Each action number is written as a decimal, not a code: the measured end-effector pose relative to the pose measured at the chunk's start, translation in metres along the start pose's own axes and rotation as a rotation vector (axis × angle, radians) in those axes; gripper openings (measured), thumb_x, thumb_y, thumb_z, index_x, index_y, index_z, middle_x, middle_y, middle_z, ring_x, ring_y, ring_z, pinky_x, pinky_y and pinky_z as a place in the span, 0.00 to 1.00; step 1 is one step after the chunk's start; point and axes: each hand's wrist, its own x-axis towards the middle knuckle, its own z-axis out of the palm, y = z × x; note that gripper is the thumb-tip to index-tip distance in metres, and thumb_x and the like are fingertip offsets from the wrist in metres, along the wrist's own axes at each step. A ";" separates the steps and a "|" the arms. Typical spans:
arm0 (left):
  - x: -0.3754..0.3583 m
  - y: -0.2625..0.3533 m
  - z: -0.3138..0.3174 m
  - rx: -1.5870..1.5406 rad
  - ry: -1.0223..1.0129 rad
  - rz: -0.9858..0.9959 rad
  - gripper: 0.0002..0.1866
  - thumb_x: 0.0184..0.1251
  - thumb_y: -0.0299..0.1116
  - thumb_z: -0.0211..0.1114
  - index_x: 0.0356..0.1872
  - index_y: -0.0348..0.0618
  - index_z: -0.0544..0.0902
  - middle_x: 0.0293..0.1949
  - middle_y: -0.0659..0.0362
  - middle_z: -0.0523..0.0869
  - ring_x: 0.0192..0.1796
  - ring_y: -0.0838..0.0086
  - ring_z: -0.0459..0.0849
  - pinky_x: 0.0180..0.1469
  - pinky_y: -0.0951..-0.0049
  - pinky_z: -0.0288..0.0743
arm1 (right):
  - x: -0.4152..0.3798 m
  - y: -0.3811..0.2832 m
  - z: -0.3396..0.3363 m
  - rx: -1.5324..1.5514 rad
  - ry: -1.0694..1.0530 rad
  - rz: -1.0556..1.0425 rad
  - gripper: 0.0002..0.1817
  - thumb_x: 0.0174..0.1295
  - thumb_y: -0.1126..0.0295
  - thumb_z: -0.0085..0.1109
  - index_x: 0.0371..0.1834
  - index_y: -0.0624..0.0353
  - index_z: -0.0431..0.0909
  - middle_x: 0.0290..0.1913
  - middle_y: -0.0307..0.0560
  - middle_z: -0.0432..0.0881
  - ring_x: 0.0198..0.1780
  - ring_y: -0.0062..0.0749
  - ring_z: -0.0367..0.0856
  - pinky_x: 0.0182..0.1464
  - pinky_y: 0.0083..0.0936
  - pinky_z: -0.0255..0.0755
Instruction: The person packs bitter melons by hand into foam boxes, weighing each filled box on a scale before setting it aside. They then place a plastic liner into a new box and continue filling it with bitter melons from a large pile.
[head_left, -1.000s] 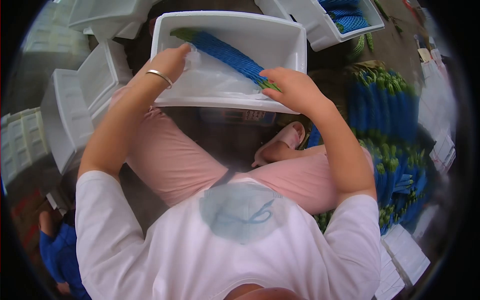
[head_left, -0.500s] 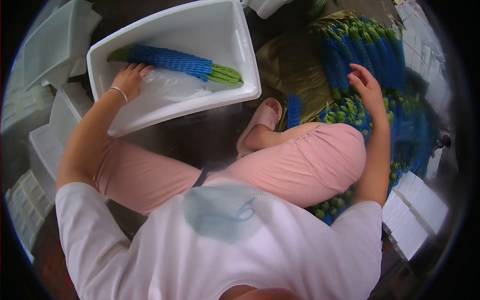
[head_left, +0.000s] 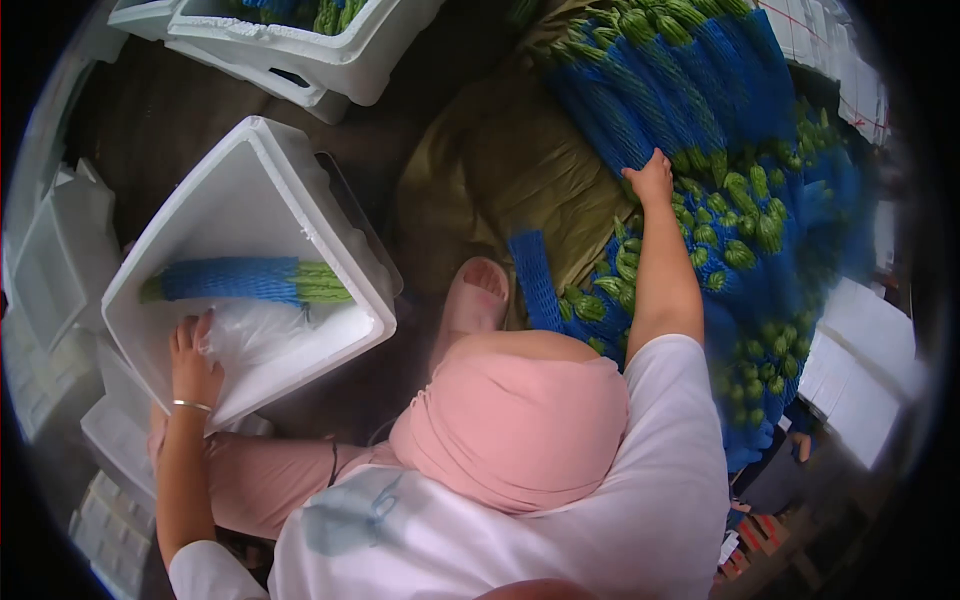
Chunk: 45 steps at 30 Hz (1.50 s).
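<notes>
My left hand [head_left: 197, 365] is inside the near edge of a white foam box [head_left: 250, 190], fingers stretched out and touching a clear plastic bag [head_left: 255, 330]. Beyond the bag lies one long ridged green gourd [head_left: 325, 282] in a blue foam net sleeve. On the right, my right hand [head_left: 653, 180] is at the lower end of a sleeved gourd [head_left: 610, 125], the outermost of a row in blue nets. Its thumb and fingers straddle that end; the palm side is hidden.
More sleeved gourds [head_left: 740, 230] are piled at the right, beside an olive-brown sheet [head_left: 490, 150]. A loose blue net sleeve [head_left: 535, 280] lies near my foot. Another foam box [head_left: 375, 50] with gourds stands at the top; white boxes [head_left: 865, 345] are at the right.
My view has turned to the right. My right hand has gone from the air to the row of gourds. My left hand has come off the boxed gourd toward the box's near wall.
</notes>
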 end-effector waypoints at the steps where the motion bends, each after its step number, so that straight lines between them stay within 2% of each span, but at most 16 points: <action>1: 0.000 -0.003 0.000 -0.034 -0.018 0.003 0.40 0.40 0.15 0.58 0.64 0.51 0.70 0.60 0.48 0.70 0.63 0.48 0.65 0.67 0.56 0.61 | 0.003 -0.005 0.005 0.013 -0.009 0.005 0.45 0.47 0.57 0.73 0.67 0.60 0.61 0.66 0.54 0.66 0.66 0.49 0.66 0.67 0.39 0.62; 6: 0.015 0.044 -0.043 -0.036 0.256 -0.055 0.35 0.42 0.14 0.54 0.61 0.43 0.71 0.62 0.48 0.69 0.65 0.51 0.65 0.68 0.59 0.59 | -0.028 -0.012 -0.006 -0.104 -0.057 0.039 0.50 0.42 0.47 0.74 0.67 0.58 0.62 0.65 0.55 0.67 0.63 0.50 0.68 0.66 0.40 0.62; 9: 0.023 0.097 -0.068 -0.193 0.539 0.105 0.26 0.49 0.14 0.53 0.54 0.38 0.74 0.59 0.46 0.71 0.61 0.54 0.72 0.62 0.58 0.66 | -0.018 0.021 0.026 0.208 -0.166 0.013 0.58 0.36 0.41 0.75 0.70 0.56 0.59 0.67 0.56 0.66 0.68 0.51 0.62 0.69 0.42 0.57; 12: 0.030 0.138 -0.083 -0.376 0.529 0.379 0.23 0.51 0.14 0.53 0.51 0.38 0.75 0.57 0.43 0.72 0.58 0.53 0.74 0.60 0.57 0.69 | -0.004 0.033 0.020 0.379 -0.351 -0.009 0.63 0.32 0.38 0.76 0.73 0.55 0.56 0.72 0.56 0.60 0.74 0.53 0.51 0.71 0.45 0.52; 15: 0.043 0.194 -0.095 -0.647 0.499 0.607 0.21 0.48 0.15 0.53 0.47 0.37 0.76 0.47 0.44 0.77 0.46 0.57 0.80 0.50 0.60 0.76 | 0.007 0.036 0.020 0.115 -0.229 -0.142 0.60 0.32 0.43 0.76 0.71 0.59 0.59 0.67 0.58 0.68 0.71 0.51 0.60 0.68 0.41 0.59; 17: 0.053 0.228 -0.101 -0.869 0.398 0.808 0.20 0.45 0.14 0.53 0.44 0.37 0.77 0.41 0.47 0.80 0.39 0.60 0.82 0.43 0.63 0.79 | 0.002 0.018 -0.002 0.222 -0.433 -0.013 0.50 0.36 0.50 0.75 0.66 0.58 0.66 0.56 0.54 0.78 0.60 0.45 0.74 0.63 0.36 0.65; 20: 0.066 0.270 -0.101 -1.013 0.303 0.880 0.17 0.44 0.14 0.55 0.40 0.36 0.79 0.40 0.48 0.81 0.36 0.63 0.82 0.39 0.67 0.79 | -0.015 0.002 -0.029 0.353 -0.764 -0.133 0.47 0.37 0.53 0.74 0.64 0.58 0.67 0.46 0.52 0.83 0.54 0.45 0.78 0.61 0.34 0.66; 21: 0.067 0.280 -0.098 -1.012 0.299 0.881 0.17 0.44 0.14 0.55 0.40 0.36 0.79 0.40 0.48 0.81 0.36 0.63 0.82 0.39 0.67 0.79 | -0.018 0.004 -0.015 0.327 -0.753 -0.239 0.51 0.37 0.51 0.73 0.70 0.52 0.63 0.58 0.57 0.76 0.58 0.46 0.74 0.63 0.33 0.66; 22: 0.066 0.287 -0.094 -1.079 0.196 0.835 0.17 0.48 0.14 0.53 0.41 0.36 0.78 0.41 0.47 0.79 0.38 0.62 0.82 0.42 0.66 0.79 | -0.027 0.004 -0.003 0.329 -0.757 -0.234 0.51 0.37 0.51 0.73 0.70 0.52 0.63 0.58 0.57 0.76 0.58 0.46 0.74 0.63 0.33 0.66; 25: 0.067 0.294 -0.084 -1.149 0.049 0.770 0.16 0.51 0.14 0.50 0.42 0.35 0.77 0.42 0.47 0.78 0.41 0.62 0.82 0.46 0.67 0.79 | -0.049 0.002 0.029 0.113 -0.116 -0.242 0.62 0.33 0.44 0.77 0.74 0.50 0.55 0.74 0.54 0.50 0.71 0.50 0.56 0.71 0.40 0.53; 28: 0.068 0.293 -0.083 -1.131 -0.015 0.754 0.15 0.53 0.15 0.51 0.43 0.33 0.77 0.44 0.47 0.78 0.42 0.64 0.82 0.47 0.68 0.78 | -0.045 -0.004 0.050 0.054 0.002 -0.223 0.63 0.33 0.38 0.75 0.74 0.50 0.55 0.70 0.56 0.57 0.70 0.52 0.58 0.71 0.41 0.52; 31: 0.067 0.293 -0.081 -1.123 -0.038 0.732 0.14 0.56 0.16 0.52 0.43 0.33 0.77 0.44 0.48 0.78 0.44 0.64 0.82 0.48 0.68 0.77 | -0.021 -0.011 0.026 0.142 -0.315 -0.140 0.63 0.34 0.34 0.73 0.74 0.50 0.55 0.68 0.57 0.60 0.70 0.52 0.58 0.71 0.41 0.53; 34: 0.069 0.301 -0.076 -1.190 0.006 0.667 0.13 0.53 0.16 0.56 0.41 0.32 0.79 0.42 0.49 0.81 0.42 0.62 0.81 0.43 0.71 0.75 | -0.003 -0.008 0.028 0.324 -0.436 -0.083 0.65 0.33 0.30 0.70 0.74 0.51 0.54 0.67 0.58 0.61 0.70 0.53 0.57 0.70 0.42 0.55; 36: 0.080 0.315 -0.072 -1.270 -0.152 0.588 0.13 0.63 0.20 0.54 0.49 0.34 0.75 0.46 0.52 0.79 0.48 0.69 0.79 0.52 0.71 0.75 | -0.009 -0.010 0.048 0.353 -0.384 -0.088 0.64 0.31 0.30 0.70 0.73 0.52 0.57 0.68 0.58 0.61 0.70 0.54 0.59 0.69 0.43 0.57; 40: 0.125 0.366 -0.067 -1.702 -0.624 0.083 0.17 0.65 0.26 0.56 0.55 0.40 0.73 0.50 0.59 0.78 0.50 0.76 0.78 0.54 0.74 0.72 | -0.047 -0.035 0.042 0.191 -0.198 -0.213 0.59 0.34 0.33 0.72 0.70 0.55 0.62 0.66 0.59 0.64 0.68 0.54 0.62 0.69 0.42 0.59; 45: 0.184 0.408 0.000 -1.477 -0.588 -0.327 0.29 0.61 0.38 0.62 0.64 0.42 0.67 0.55 0.56 0.76 0.58 0.71 0.72 0.59 0.67 0.67 | -0.038 -0.025 0.061 0.221 -0.245 -0.363 0.43 0.40 0.43 0.72 0.57 0.59 0.74 0.55 0.54 0.76 0.61 0.48 0.71 0.62 0.38 0.66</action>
